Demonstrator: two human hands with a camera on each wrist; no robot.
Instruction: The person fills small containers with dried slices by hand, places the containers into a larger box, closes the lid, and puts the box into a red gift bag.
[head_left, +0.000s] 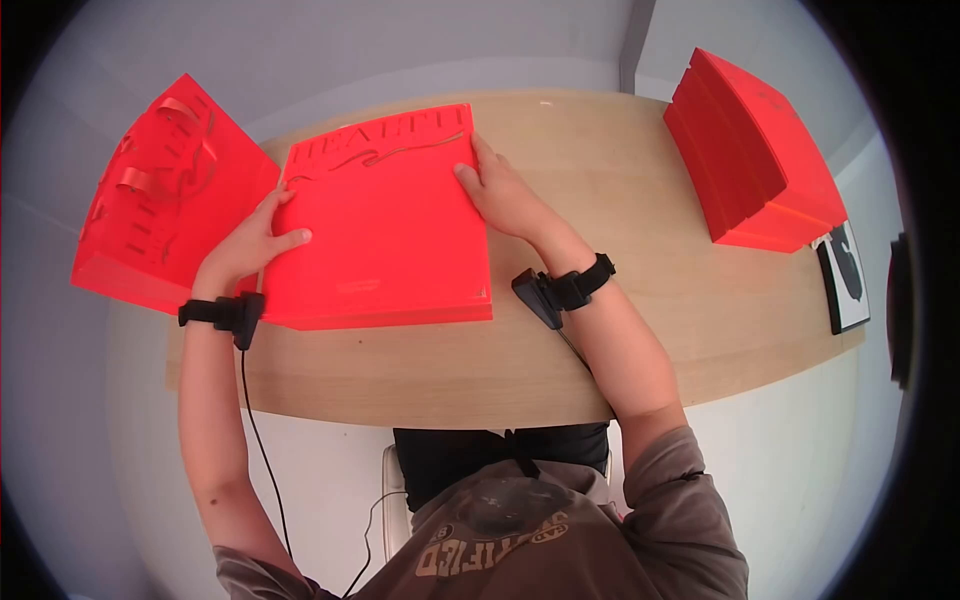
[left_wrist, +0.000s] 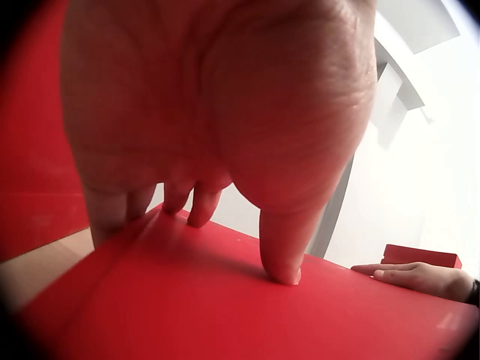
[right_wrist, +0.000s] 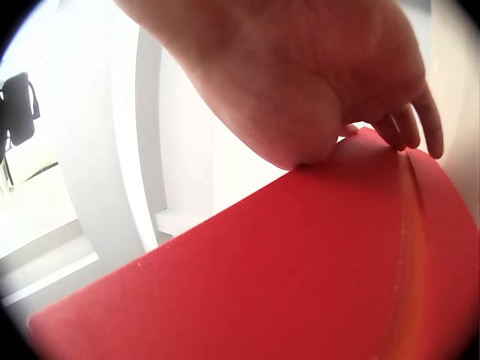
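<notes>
A large red box (head_left: 385, 245) with HEALTH lettering and a wavy line on its top lies on the table in front of the person. The left hand (head_left: 243, 246) holds its left edge, thumb on the top face and fingers over the side, as the left wrist view also shows at the thumb (left_wrist: 283, 251). At the upper right edge the right hand (head_left: 507, 200) grips the box, its thumb on top. In the right wrist view its fingers (right_wrist: 427, 124) reach down along the box's side, across a seam.
A red gift bag (head_left: 225, 200) with ribbon handles lies right beside the box, left of the left hand. Several red pieces stand stacked (head_left: 770, 150) at the far right of the wooden table (head_left: 590, 320). Near them is a black-and-white flat item (head_left: 848, 285).
</notes>
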